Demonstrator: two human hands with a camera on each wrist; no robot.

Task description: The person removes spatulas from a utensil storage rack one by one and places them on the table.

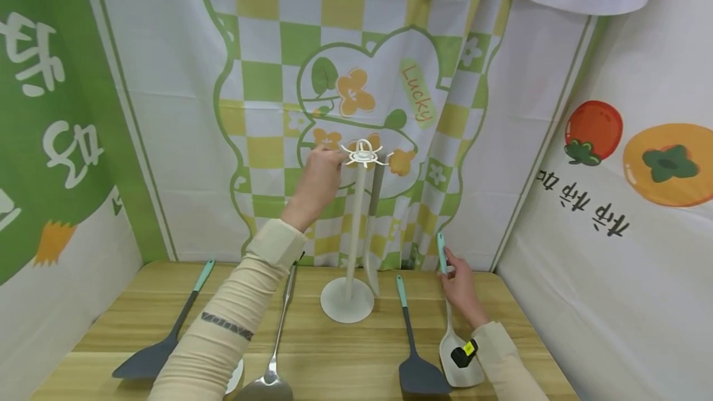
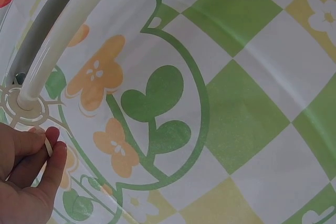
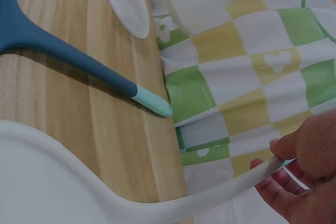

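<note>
A white utensil rack [image 1: 356,228] stands upright on its round base, with a ring of hooks [image 1: 363,155] at the top. My left hand [image 1: 320,178] is up at that ring; in the left wrist view its thumb and fingers [image 2: 56,166] pinch one hook tip. From the rack's far right side hangs a grey-handled utensil [image 1: 376,187] with a pale head. Lower right, my right hand [image 1: 461,280] grips the mint-ended handle of a white spatula [image 1: 453,345]. Its broad blade [image 3: 42,182] lies low over the table, and its handle end is raised toward the curtain.
On the wooden table [image 1: 323,357] lie a dark spatula [image 1: 420,373] beside the white one, another dark spatula [image 1: 147,357] at left, and a steel ladle [image 1: 270,385]. A white piece [image 1: 236,377] is mostly hidden by my left sleeve. A checkered curtain [image 1: 267,79] hangs behind.
</note>
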